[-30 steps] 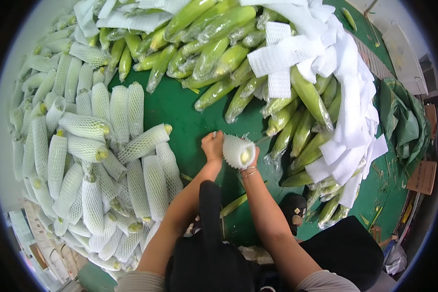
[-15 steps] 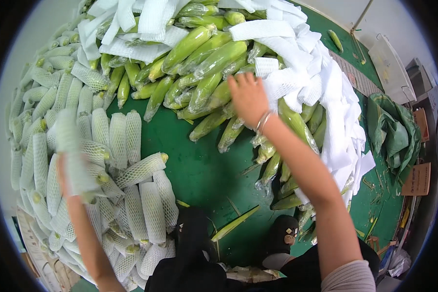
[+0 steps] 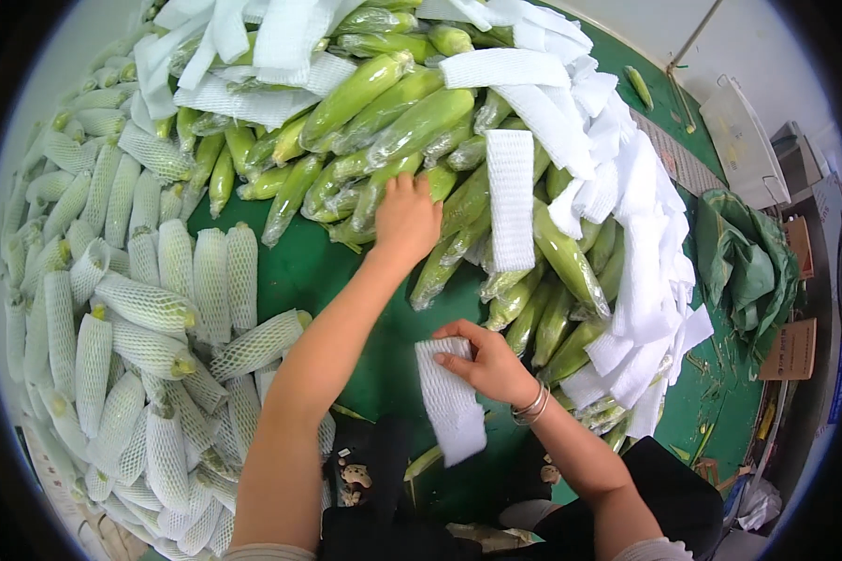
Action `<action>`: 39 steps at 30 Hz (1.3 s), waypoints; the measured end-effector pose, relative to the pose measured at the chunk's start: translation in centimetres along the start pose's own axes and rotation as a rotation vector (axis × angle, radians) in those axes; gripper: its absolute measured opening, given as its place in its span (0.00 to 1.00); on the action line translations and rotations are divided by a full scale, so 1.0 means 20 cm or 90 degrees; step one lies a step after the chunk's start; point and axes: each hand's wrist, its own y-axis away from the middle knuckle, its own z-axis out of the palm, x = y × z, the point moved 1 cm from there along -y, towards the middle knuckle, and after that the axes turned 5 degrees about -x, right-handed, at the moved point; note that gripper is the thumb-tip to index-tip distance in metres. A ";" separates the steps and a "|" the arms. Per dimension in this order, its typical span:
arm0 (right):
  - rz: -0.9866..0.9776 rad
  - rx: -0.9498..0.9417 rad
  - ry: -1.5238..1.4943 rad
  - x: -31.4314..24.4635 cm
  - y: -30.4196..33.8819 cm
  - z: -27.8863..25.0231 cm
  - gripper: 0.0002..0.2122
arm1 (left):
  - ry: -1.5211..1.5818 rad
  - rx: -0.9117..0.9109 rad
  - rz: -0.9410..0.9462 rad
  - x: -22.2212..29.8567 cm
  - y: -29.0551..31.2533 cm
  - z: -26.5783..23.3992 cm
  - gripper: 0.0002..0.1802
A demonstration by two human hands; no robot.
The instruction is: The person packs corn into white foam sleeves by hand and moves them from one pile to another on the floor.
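My left hand reaches into the front of the heap of green corn, its fingers curled over an ear of corn in clear film. Lower down, over the green floor, my right hand pinches a flat white foam net sleeve between thumb and fingers. The sleeve hangs down and looks empty. Between the right hand and the heap, another white foam sleeve lies over the film-wrapped corn. At the left, many ears of corn in white foam nets are stacked.
Loose white foam sleeves cover the heap's right side and top. Farther right sit a crumpled green sack, a white bin and a cardboard box. Leaf scraps lie on the green floor.
My left hand has left the netted ear at the left stack and moved right to the heap. My right hand has come down from the heap with a foam sleeve.
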 end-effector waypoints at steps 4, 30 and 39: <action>-0.044 0.055 -0.243 0.16 0.05 -0.01 0.13 | -0.233 -0.029 -0.025 0.05 -0.11 0.15 0.28; 0.015 0.401 -0.603 0.63 0.34 0.73 0.03 | 1.005 -0.236 -0.437 0.29 1.45 0.03 0.10; 0.067 0.284 -0.442 0.67 0.11 0.54 0.13 | 0.570 -0.037 -0.478 0.06 1.40 0.35 0.20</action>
